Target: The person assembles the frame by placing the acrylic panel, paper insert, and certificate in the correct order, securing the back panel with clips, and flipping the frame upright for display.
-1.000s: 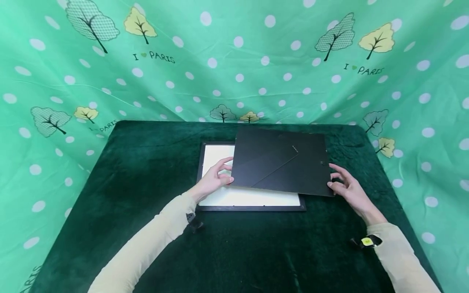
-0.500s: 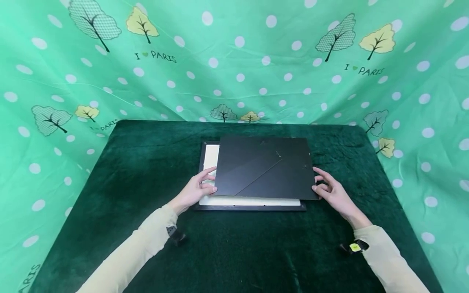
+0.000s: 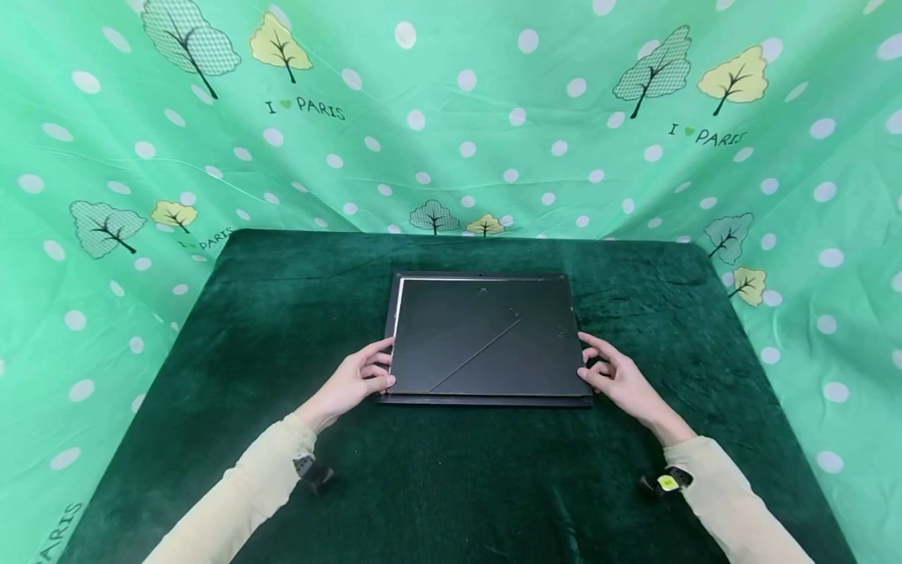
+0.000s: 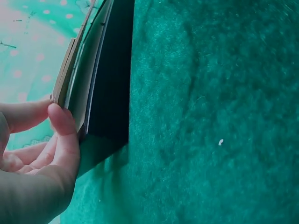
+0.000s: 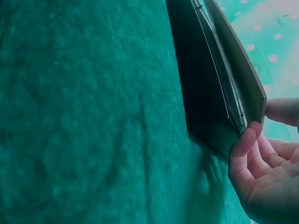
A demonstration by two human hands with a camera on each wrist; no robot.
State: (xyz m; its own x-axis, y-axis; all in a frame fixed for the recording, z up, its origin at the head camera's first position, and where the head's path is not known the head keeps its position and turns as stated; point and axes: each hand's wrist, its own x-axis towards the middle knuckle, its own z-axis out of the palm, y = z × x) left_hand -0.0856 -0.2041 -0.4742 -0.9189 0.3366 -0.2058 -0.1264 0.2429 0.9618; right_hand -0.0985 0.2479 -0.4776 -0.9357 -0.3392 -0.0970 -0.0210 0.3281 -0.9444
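A black backing board (image 3: 486, 341) with a diagonal seam lies over a black picture frame (image 3: 486, 400) in the head view. My left hand (image 3: 355, 377) pinches the board's left edge near its front corner. On the opposite short edge, my right hand (image 3: 622, 384) holds it the same way. A thin white strip shows along the frame's left and back inner sides. From the left wrist, the board's edge (image 4: 63, 77) sits right at the frame's rim. In the right wrist view, the board (image 5: 245, 74) tilts slightly above the frame (image 5: 198, 79), a narrow gap between them.
Dark green velvety cloth (image 3: 458, 486) covers the table under the frame. A light green polka-dot curtain (image 3: 458, 117) with printed trees hangs behind and along both sides. A tiny white speck (image 4: 221, 142) lies on the cloth in the left wrist view.
Both hands have carried the backing board left and toward me, lowering it over the frame. It now covers nearly all the white inside that showed before.
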